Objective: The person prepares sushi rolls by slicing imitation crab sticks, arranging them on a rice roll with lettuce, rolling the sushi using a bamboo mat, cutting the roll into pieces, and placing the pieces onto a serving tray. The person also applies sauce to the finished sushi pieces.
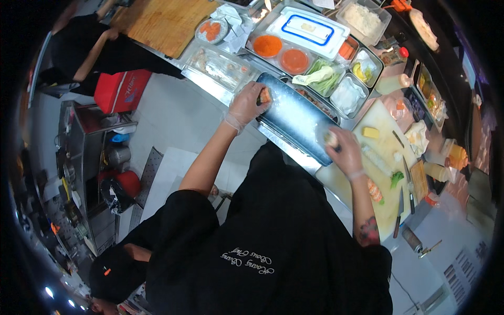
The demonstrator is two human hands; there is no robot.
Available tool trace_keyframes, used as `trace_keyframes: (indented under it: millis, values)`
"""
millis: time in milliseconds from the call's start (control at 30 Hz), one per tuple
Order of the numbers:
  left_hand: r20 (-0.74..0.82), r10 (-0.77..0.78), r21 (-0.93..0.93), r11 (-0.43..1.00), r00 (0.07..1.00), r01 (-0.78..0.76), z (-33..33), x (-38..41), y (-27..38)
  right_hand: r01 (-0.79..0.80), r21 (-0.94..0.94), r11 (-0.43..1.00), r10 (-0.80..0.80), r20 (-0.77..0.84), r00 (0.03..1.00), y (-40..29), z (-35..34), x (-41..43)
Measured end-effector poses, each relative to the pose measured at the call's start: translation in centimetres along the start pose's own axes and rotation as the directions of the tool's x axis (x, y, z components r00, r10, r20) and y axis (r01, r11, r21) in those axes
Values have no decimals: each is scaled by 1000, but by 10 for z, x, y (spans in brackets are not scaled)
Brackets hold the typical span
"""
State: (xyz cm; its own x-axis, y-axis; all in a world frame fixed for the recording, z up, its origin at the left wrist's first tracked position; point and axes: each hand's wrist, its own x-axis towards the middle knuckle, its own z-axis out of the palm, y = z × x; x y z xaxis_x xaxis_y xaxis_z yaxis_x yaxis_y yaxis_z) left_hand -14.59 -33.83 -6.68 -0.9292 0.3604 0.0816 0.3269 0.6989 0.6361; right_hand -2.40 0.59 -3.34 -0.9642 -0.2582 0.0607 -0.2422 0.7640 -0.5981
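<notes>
A long dark blue rectangular plate point(293, 114) lies along the counter's edge before me. My left hand point(246, 104), in a clear plastic glove, holds a sushi roll piece point(264, 95) with an orange top at the plate's far-left end. At the other end, my gloved right hand point(347, 151) grips a pale sushi roll piece point(330, 138), blurred. Beside that hand, a white cutting board point(384, 118) carries a yellow block point(370, 132), a pale rice roll point(376, 159), an orange-topped roll point(375, 190) and a broccoli floret point(397, 179).
Knives point(399, 212) lie at the board's right side. Behind the plate sit ingredient pans point(346, 106) and a lidded container point(309, 27). A clear tray point(218, 67) stands left of the plate. A blowtorch point(413, 239) lies at right. Other people point(75, 47) are nearby.
</notes>
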Motion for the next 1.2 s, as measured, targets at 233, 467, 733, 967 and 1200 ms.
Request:
trace_keyframes:
  millis: [233, 467, 733, 967, 1200]
  values:
    - [-48, 25, -47, 999, 999, -28, 9, 3, -7, 115, -227, 967, -71, 196, 978, -62, 82, 130]
    - [-73, -2, -30, 1000, 997, 0, 11, 0, -12, 102, -218, 971, -47, 244, 969, -66, 100, 148]
    - [91, -44, -56, 997, 995, 49, -8, -2, -5, 41, -221, 974, 3, 192, 981, -68, 85, 135]
    - [-69, 50, 128, 991, 996, -41, -79, -32, 72, -224, 88, 971, 227, -23, 974, -7, -65, -1]
    - [511, 401, -629, 777, 760, 14, 86, -71, 231, -450, -245, 859, 438, -106, 893, 99, -96, -234]
